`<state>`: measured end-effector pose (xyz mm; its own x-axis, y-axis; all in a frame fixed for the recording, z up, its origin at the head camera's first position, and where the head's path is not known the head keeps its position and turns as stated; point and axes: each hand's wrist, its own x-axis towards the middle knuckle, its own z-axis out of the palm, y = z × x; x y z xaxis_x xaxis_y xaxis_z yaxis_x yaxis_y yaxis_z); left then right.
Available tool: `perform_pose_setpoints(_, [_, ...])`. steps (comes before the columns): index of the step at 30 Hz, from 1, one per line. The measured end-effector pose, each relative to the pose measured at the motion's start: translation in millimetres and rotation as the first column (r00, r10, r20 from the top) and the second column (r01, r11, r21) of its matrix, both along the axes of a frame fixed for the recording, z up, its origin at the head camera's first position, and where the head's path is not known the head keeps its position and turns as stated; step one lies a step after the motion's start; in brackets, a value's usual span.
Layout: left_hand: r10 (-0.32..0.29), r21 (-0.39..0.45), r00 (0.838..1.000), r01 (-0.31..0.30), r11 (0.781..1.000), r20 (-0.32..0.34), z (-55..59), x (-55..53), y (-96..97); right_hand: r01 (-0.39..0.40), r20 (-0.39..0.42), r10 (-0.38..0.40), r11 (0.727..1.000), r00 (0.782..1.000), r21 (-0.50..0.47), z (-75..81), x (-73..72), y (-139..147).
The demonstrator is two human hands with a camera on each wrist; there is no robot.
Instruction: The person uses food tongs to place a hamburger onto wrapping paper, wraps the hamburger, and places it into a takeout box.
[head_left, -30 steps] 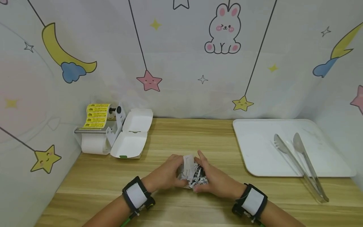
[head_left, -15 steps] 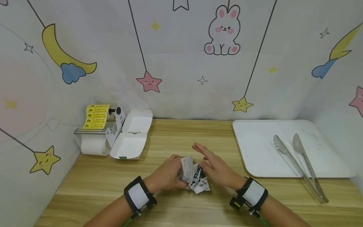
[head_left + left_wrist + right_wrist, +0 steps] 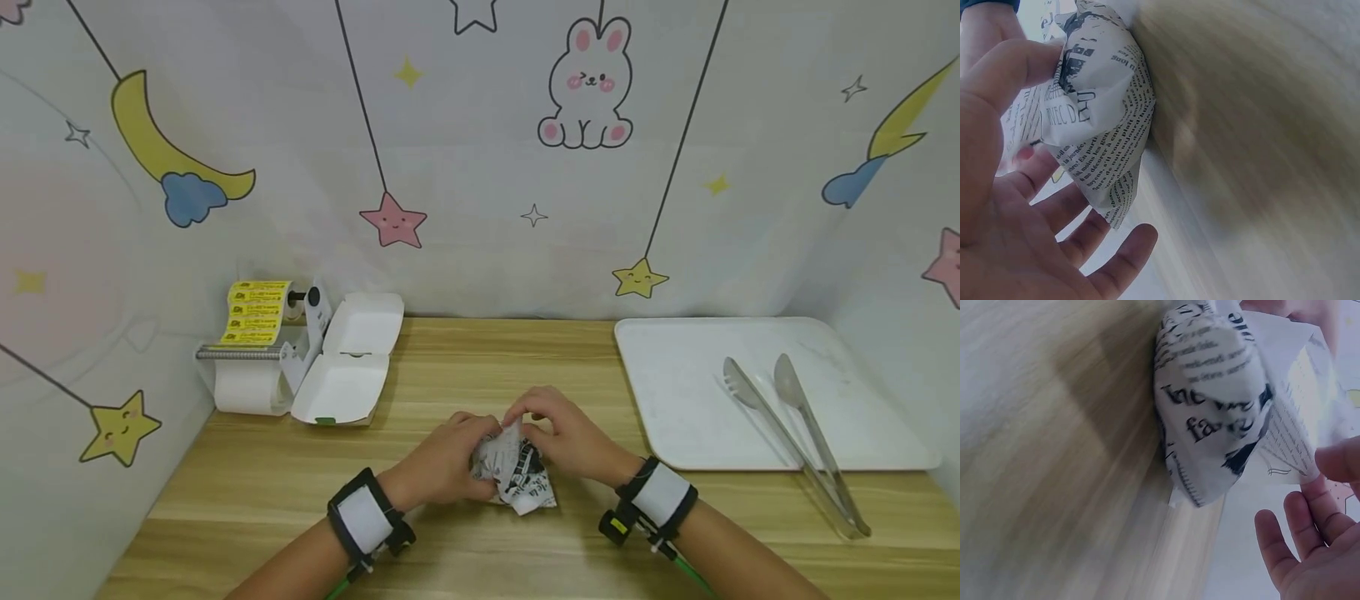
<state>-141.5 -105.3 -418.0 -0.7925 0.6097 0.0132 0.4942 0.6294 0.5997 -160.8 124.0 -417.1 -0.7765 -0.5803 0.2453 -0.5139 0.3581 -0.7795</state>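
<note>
Wooden tabletop [image 3: 487, 358], newsprint bundle [image 3: 517, 472], tray edge [image 3: 636, 396] well apart

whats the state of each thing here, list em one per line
printed paper parcel: partly wrapped, one flap raised, contents hidden
left hand: holding the parcel's side
right hand: pinching the raised flap
white box: lid open
yellow labels: on the dispenser, strip hanging in front
tongs: arms spread, lying partly on the tray
white tray: flat on the table

Cupped left hand [image 3: 441, 463], right hand [image 3: 572, 440] in pinch
</note>
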Motion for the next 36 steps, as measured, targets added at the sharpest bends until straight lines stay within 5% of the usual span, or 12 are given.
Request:
perform_pose_setpoints(10, [0.004, 0.009, 0.998, -0.005, 1.000, 0.055, -3.9, -1.7, -5.9, -0.011, -0.027, 0.009, 0.999, 1.000, -0.044, -14.3, 6.7, 27])
perform_pose_setpoints(18, [-0.009, 0.006, 0.997, 0.009, 1.000, 0.078, -10.0, -3.3, -8.7, -0.042, -0.217, 0.060, 0.995, 0.974, 0.089, -25.2, 16.3, 39])
perform_pose_setpoints(25, [-0.011, 0.006, 0.997, 0.010, 1.000, 0.074, -10.5, -3.1, -9.0, 0.040, -0.027, -0.035, 0.974, 0.999, 0.221, -17.0, 25.0, 30])
perform_pose_setpoints(32, [-0.050, 0.029, 0.998, 0.048, 0.998, 0.044, -11.1, -0.1, -8.1, -0.012, -0.102, 0.050, 0.941, 0.993, 0.339, -20.0, 30.9, 24])
perform_pose_setpoints(36, [-0.051, 0.020, 0.997, 0.050, 0.999, 0.062, -11.5, 0.1, -8.7, -0.070, -0.065, 0.098, 0.939, 0.993, 0.336, -19.6, 30.7, 27])
